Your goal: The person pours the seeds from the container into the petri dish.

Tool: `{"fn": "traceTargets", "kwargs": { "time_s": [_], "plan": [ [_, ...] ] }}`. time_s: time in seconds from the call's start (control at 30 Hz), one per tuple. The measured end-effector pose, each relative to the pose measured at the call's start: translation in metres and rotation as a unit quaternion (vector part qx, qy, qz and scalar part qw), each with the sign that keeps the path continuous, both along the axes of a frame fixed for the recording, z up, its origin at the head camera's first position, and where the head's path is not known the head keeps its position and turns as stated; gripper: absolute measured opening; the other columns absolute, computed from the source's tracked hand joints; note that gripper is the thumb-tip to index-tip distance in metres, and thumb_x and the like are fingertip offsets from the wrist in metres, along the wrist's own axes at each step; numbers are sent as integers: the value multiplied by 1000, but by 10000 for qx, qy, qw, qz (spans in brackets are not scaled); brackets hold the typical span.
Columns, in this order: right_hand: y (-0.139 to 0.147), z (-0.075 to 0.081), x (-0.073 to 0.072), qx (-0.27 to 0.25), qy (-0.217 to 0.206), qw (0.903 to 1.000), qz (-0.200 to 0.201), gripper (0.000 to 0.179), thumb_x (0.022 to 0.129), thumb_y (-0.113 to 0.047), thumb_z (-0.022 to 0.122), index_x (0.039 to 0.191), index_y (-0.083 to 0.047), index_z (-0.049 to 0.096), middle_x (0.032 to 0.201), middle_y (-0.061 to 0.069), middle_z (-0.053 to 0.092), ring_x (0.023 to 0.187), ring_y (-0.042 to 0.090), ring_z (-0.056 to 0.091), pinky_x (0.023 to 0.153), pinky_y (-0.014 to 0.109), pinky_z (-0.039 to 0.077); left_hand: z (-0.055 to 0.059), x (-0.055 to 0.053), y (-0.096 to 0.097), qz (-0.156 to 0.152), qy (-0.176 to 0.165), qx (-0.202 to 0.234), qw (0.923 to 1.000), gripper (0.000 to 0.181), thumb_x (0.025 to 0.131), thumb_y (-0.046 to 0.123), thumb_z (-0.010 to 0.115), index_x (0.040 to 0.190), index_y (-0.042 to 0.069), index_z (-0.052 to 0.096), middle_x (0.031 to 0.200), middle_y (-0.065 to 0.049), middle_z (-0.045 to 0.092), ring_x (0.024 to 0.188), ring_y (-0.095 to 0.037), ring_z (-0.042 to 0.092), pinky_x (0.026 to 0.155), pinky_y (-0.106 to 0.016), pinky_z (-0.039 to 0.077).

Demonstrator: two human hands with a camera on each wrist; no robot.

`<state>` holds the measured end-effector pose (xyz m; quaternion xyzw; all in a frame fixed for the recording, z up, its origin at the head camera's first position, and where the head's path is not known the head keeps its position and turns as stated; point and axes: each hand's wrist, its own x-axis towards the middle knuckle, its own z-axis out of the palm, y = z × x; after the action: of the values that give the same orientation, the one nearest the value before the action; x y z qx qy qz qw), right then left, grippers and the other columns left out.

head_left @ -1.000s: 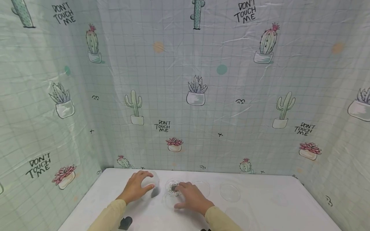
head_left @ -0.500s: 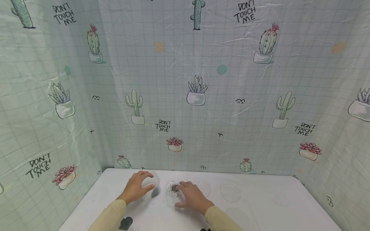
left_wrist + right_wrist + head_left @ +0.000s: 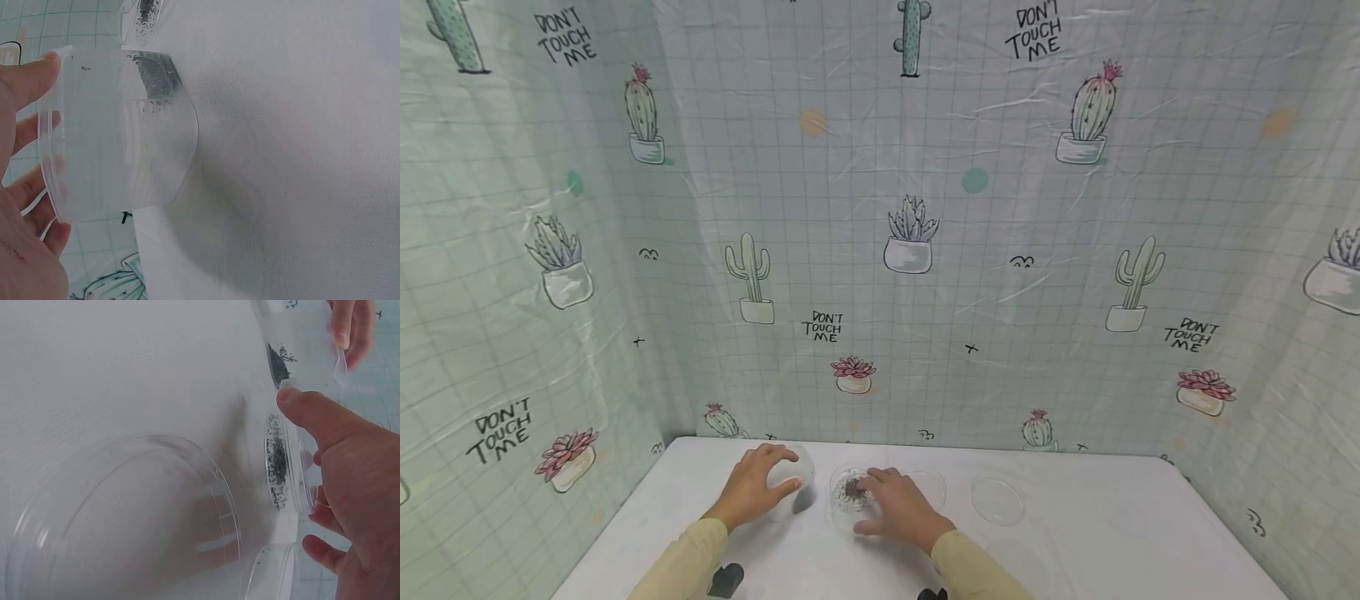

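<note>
My left hand grips a clear plastic tub by its rim, thumb on one side and fingers on the other. Dark granules are gathered against one lower corner inside it, and the tub looks tilted. To its right, my right hand holds a shallow clear dish, with the thumb on the rim and the fingers on its far side. A dark heap with grains scattered round it shows in that dish. The tub and dish stand close together on the white table.
Several more clear round dishes lie to the right, among them a far one and a large one near my right wrist. A black object is by my left sleeve. A cactus-print sheet encloses the table.
</note>
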<state>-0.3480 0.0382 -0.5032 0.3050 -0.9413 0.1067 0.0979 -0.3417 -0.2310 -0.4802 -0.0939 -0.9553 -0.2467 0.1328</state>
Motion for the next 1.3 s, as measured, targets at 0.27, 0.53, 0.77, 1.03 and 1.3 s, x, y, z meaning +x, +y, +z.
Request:
{"fn": "traceTargets", "kwargs": {
  "time_s": [0.27,0.53,0.77,1.03,1.3],
  "plan": [
    [-1,0,-1,-30,14,10000,-72,62,76,-55,74,124,-18,61,135,7,58,121,27,56,99,45,50,0,0,0,38,-70,8,10000,34,83,39,74,113,26,65,133,-8,56,127,-35,48,107,-61,37],
    [-2,-1,-8,-32,-178,9997,-163,65,75,-57,74,126,-19,60,137,7,57,122,27,55,101,46,50,1,-1,2,63,-16,-2,10000,33,83,38,74,112,25,65,132,-8,56,125,-36,49,105,-62,38],
    [-3,-1,-12,0,-238,9996,-172,65,75,-57,74,126,-19,60,136,7,57,123,27,55,100,47,50,1,-1,4,157,-2,2,9999,33,83,35,74,112,24,65,132,-10,57,125,-37,49,105,-62,38],
    [-3,-1,-15,-8,-230,9996,-167,63,76,-56,74,125,-18,61,136,8,57,123,29,55,100,49,50,2,-1,5,128,-51,14,9999,31,84,36,74,111,24,65,131,-9,57,125,-35,49,105,-60,38],
    [-6,0,-16,41,-280,9993,-227,64,76,-57,74,125,-18,60,137,8,57,123,29,55,101,48,49,5,-1,6,103,-92,28,9999,31,83,36,74,111,24,65,131,-9,56,124,-35,49,105,-60,38]
  ]
}}
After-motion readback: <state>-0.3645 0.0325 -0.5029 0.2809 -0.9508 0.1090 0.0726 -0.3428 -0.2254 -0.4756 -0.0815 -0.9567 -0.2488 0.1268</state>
